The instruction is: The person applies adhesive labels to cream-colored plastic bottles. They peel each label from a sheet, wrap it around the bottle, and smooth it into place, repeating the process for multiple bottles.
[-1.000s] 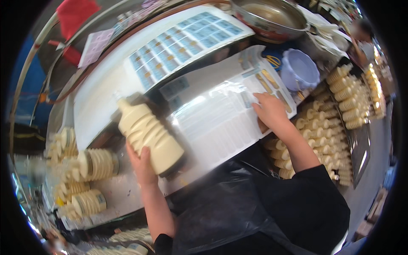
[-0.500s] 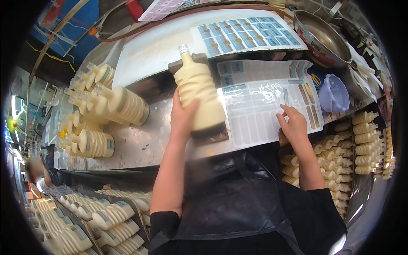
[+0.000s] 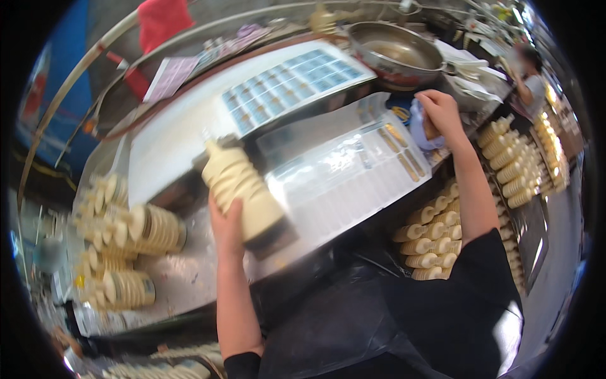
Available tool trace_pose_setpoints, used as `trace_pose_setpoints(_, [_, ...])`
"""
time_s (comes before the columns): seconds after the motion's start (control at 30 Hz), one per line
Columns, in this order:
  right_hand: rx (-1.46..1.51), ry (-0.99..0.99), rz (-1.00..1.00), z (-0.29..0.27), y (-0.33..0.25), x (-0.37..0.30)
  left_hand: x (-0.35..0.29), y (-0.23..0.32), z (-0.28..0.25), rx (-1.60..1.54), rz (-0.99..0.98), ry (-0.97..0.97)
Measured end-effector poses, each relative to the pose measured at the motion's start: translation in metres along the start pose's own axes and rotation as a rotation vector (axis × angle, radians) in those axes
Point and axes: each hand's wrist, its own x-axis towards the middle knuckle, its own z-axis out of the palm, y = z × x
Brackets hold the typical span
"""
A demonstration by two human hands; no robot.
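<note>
Steady was the word on the left: the cream bottle (image 3: 247, 192) lay tilted over a dark rest (image 3: 276, 243) at the front of the surface (image 3: 201, 268), and doing this well called for a firm, light grip that let it neither roll nor slip. The left hand (image 3: 227, 228) had it, thumb on the near side, fingers curled beneath. Out right, the right hand (image 3: 443, 117) was at the purple bucket (image 3: 418, 132), fingers bent over its rim, well clear of the sticker sheet (image 3: 315, 189); blur and angle hid whether they pinched anything, so I couldn't tell.
</note>
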Motion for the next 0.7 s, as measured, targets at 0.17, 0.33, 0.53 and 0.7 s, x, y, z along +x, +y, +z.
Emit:
trace_pose_setpoints(0.17, [0.207, -0.024, 0.068, -0.004, 0.03, 0.076, 0.001, 0.008, 0.014, 0.009, -0.047, 0.013])
trace_pose_setpoints(0.33, [0.477, -0.086, 0.193, 0.015, 0.017, 0.131, -0.004, 0.0, 0.008, 0.017, -0.067, 0.088])
trace_pose_setpoints(0.53, [-0.091, -0.2, 0.153, 0.053, 0.079, 0.225, -0.011, 0.004, 0.005, 0.055, -0.068, 0.134])
trace_pose_setpoints(0.7, [-0.412, -0.504, 0.185, 0.063, 0.143, 0.267, -0.011, 0.004, 0.006, 0.062, -0.092, 0.123])
